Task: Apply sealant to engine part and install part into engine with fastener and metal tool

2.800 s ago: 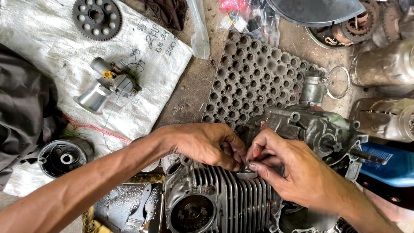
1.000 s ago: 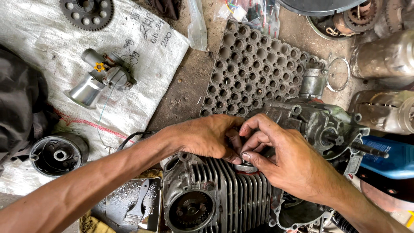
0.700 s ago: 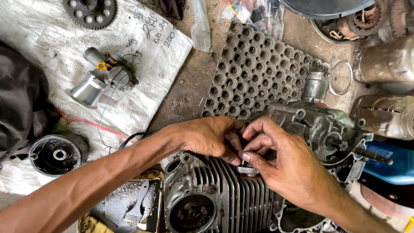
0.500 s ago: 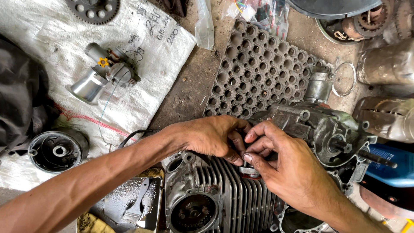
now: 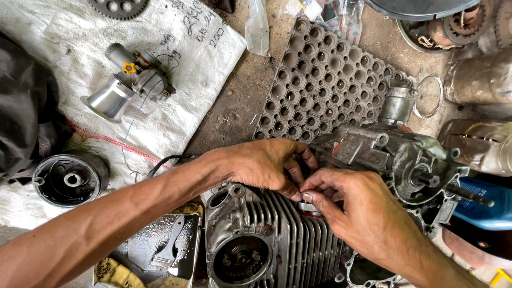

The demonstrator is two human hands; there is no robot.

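Observation:
A finned grey engine cylinder (image 5: 277,234) joined to a dirty crankcase (image 5: 394,160) lies on the ground in front of me. Both hands meet on top of the cylinder fins. My left hand (image 5: 264,165) pinches down with thumb and fingers at a small round metal part (image 5: 308,205) seated on the fins. My right hand (image 5: 357,210) covers the same part, thumb and forefinger closed on its rim. The fingers hide most of the part.
A perforated rubber mat (image 5: 325,80) lies behind the engine. On a white sack (image 5: 176,106) rest a carburettor (image 5: 130,80) and a sprocket (image 5: 120,6). A round black hub (image 5: 69,178) sits left, a metal tray with a scraper (image 5: 170,248) below, a blue can (image 5: 482,208) right.
Both hands stay on the same spot of the cylinder; the fingers have shifted slightly around the small part. The view has drifted a little.

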